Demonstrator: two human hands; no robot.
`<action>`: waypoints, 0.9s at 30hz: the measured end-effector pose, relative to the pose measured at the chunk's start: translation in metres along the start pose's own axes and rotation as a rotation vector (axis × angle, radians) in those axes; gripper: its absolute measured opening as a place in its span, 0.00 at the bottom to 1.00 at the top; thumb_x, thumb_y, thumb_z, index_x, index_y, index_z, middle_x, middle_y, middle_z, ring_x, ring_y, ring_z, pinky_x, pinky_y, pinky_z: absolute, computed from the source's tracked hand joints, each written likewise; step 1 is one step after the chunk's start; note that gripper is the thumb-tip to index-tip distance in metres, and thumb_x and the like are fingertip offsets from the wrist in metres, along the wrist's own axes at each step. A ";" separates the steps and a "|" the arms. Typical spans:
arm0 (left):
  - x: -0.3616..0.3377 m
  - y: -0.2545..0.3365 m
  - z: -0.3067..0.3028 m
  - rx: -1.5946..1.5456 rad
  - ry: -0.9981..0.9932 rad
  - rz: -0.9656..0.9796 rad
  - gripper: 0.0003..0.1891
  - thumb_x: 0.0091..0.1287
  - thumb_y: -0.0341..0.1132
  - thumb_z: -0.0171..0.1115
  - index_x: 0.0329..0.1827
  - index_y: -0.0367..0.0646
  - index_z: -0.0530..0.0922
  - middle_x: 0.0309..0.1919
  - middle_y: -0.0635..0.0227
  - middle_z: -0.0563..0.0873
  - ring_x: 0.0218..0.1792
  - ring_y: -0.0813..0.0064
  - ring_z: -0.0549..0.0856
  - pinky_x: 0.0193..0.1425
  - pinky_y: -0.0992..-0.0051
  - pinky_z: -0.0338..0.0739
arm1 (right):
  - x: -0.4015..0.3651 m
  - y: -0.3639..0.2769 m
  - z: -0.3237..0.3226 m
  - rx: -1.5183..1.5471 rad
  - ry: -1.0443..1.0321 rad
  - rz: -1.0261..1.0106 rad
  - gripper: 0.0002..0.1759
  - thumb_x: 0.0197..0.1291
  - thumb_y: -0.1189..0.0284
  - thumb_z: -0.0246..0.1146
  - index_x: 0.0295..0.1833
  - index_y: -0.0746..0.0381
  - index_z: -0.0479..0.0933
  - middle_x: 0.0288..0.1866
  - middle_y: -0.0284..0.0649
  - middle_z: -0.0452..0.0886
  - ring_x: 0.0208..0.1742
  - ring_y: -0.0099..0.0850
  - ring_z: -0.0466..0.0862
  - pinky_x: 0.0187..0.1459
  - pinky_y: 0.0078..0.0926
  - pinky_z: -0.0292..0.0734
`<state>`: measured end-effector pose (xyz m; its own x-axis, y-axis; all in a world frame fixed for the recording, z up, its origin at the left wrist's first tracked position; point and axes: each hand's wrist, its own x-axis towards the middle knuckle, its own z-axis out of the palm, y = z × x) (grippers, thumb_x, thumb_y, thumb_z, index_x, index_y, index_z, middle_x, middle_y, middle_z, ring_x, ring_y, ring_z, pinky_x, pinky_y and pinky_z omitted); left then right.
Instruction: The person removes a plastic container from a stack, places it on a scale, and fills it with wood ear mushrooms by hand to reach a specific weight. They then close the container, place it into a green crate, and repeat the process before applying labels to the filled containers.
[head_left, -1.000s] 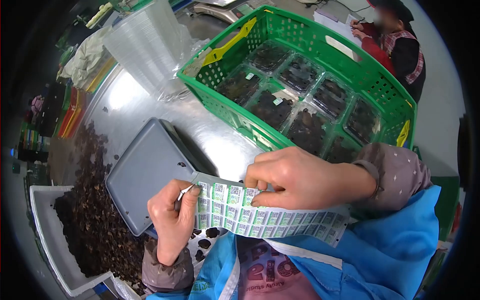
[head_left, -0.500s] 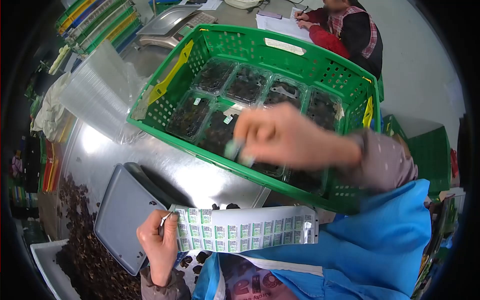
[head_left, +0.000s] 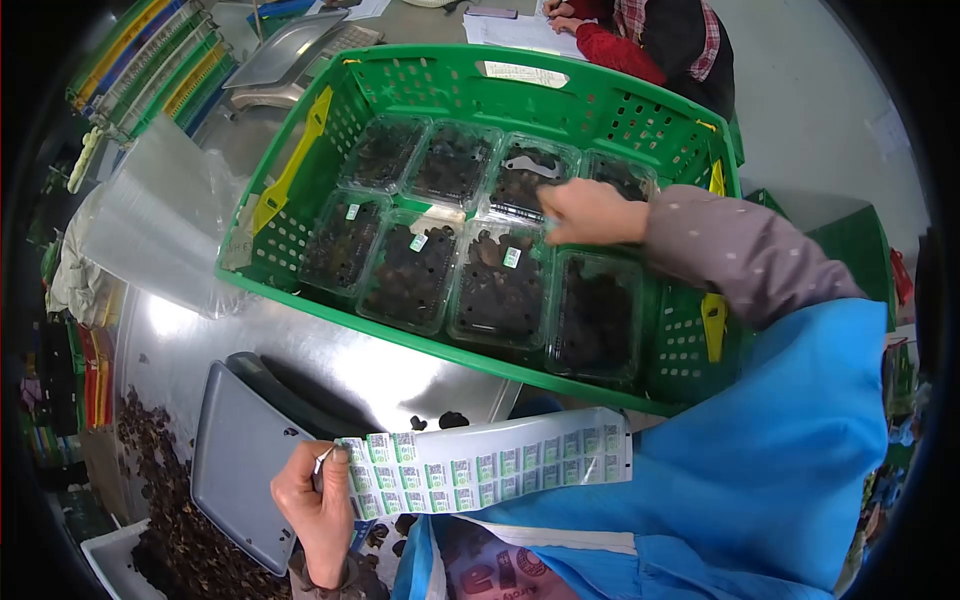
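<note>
My left hand (head_left: 316,505) pinches the left end of a sheet of stickers (head_left: 510,478), printed with rows of small green-and-white labels with square codes. Part of its top row is bare backing. Inside the green crate (head_left: 440,345), my right hand (head_left: 595,214) hovers over the gap between the box rows, fingers closed. A small pale green sticker (head_left: 551,228) shows at its fingertips. Below it lies a clear lidded box (head_left: 597,315) of dark, fungus-like pieces, no label visible. To its left, a similar box (head_left: 497,290) bears a small label (head_left: 512,257), as do two more boxes farther left.
A grey tub (head_left: 240,460) leans by a heap of dark dried pieces (head_left: 165,480) at lower left. Stacked clear plastic lids or trays (head_left: 150,220) stand left of the crate. Behind are a metal scale pan (head_left: 290,50) and a co-worker's red sleeve (head_left: 615,52) over papers.
My right hand has moved up and right, uncovering the front boxes; a label now shows on the third one. The view has shifted slightly. My left hand keeps holding the sheet.
</note>
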<state>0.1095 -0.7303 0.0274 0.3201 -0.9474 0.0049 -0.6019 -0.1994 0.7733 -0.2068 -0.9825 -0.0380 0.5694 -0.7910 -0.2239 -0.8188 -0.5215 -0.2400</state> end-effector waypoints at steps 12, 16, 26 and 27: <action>-0.001 -0.003 -0.007 -0.103 -0.111 0.049 0.08 0.67 0.32 0.56 0.33 0.35 0.77 0.17 0.66 0.74 0.19 0.80 0.72 0.24 0.77 0.66 | -0.036 -0.023 0.014 -0.299 0.132 -0.112 0.13 0.44 0.64 0.68 0.33 0.61 0.77 0.29 0.44 0.81 0.33 0.44 0.82 0.31 0.39 0.76; -0.006 -0.001 -0.010 -0.128 -0.108 0.071 0.10 0.68 0.34 0.57 0.34 0.35 0.77 0.18 0.64 0.76 0.19 0.78 0.75 0.24 0.77 0.68 | -0.033 -0.144 -0.035 0.594 0.169 -0.545 0.09 0.51 0.72 0.65 0.38 0.63 0.77 0.28 0.38 0.77 0.25 0.33 0.78 0.27 0.29 0.72; -0.021 0.007 -0.020 -0.067 -0.039 0.116 0.07 0.65 0.30 0.58 0.32 0.35 0.77 0.18 0.63 0.76 0.19 0.78 0.74 0.23 0.77 0.67 | -0.049 -0.220 -0.021 0.778 -0.194 -0.631 0.08 0.53 0.71 0.60 0.30 0.65 0.73 0.28 0.46 0.78 0.32 0.45 0.79 0.33 0.37 0.71; -0.022 0.005 -0.018 -0.080 -0.035 0.100 0.07 0.65 0.30 0.58 0.32 0.35 0.77 0.18 0.63 0.75 0.19 0.79 0.73 0.23 0.77 0.66 | -0.052 -0.219 -0.017 0.807 -0.193 -0.647 0.08 0.53 0.71 0.60 0.29 0.65 0.72 0.27 0.46 0.77 0.31 0.46 0.79 0.32 0.38 0.71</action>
<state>0.1127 -0.7064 0.0428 0.2350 -0.9699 0.0631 -0.5685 -0.0845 0.8183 -0.0582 -0.8331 0.0423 0.9408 -0.3364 0.0418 -0.1034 -0.4022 -0.9097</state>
